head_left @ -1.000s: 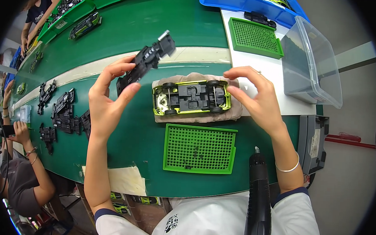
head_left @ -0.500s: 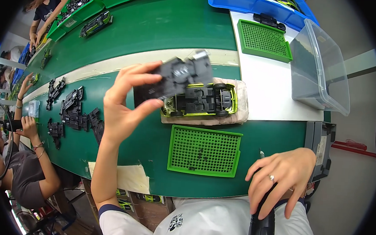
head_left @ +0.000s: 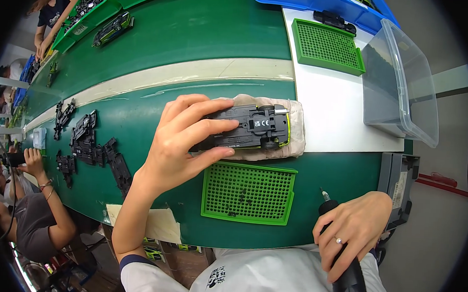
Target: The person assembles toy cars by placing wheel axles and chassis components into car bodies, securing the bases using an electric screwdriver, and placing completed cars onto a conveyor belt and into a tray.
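Observation:
My left hand [head_left: 176, 137] grips the near-left part of a black toy car base plate [head_left: 251, 127], fingers over its top and thumb along its near edge. The plate lies over an upturned toy car body [head_left: 288, 129], whose yellow-green rim shows at the right end. A beige cloth pad [head_left: 297, 125] sits beneath the car. Wrapped in my right hand [head_left: 357, 221] is a black electric screwdriver [head_left: 351, 289], its bit pointing up and away beside the table's near edge. Between the hands is a green perforated tray [head_left: 266, 187] with several small dark screws [head_left: 242, 199].
Loose black base plates [head_left: 83, 141] lie left of my forearm. Beyond are a second green tray [head_left: 329, 48], a clear plastic bin [head_left: 401, 86] and a blue bin [head_left: 310, 2]. Co-workers sit along the left; one co-worker's hand [head_left: 33, 162] is near the table edge.
My left hand has lowered the base plate onto the upturned car, covering the interior seen before. My right hand has raised the screwdriver slightly and shifted its grip.

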Action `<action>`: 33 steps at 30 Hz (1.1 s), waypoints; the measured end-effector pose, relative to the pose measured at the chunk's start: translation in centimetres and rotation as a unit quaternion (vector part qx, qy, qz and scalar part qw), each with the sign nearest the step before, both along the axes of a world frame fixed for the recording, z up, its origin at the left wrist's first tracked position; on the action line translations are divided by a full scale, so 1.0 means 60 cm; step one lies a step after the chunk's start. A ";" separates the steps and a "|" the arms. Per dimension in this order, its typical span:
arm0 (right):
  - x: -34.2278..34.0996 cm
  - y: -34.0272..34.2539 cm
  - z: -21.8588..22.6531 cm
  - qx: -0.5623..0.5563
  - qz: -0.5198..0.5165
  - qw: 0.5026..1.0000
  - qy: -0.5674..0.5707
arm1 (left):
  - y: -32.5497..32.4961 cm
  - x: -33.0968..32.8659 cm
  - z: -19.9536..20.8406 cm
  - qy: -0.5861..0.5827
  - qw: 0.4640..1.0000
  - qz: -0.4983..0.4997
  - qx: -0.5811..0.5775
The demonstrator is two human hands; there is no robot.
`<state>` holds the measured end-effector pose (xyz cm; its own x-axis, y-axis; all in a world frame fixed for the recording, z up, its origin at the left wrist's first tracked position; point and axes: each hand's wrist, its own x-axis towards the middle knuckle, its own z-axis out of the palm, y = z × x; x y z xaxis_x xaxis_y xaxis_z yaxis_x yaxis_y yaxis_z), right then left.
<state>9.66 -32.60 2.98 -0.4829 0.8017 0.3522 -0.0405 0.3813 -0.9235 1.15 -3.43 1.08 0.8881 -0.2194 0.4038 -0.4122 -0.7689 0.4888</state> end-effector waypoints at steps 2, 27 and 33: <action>0.007 0.001 -0.005 0.015 0.002 1.000 0.018 | -0.001 -0.002 -0.002 0.005 1.000 0.003 0.006; 0.025 -0.003 -0.021 0.098 -0.167 0.957 0.216 | 0.036 -0.013 -0.045 0.045 0.989 0.000 -0.143; 0.014 0.003 -0.001 0.067 -0.044 0.992 0.098 | 0.044 -0.011 -0.048 0.058 0.992 -0.014 -0.107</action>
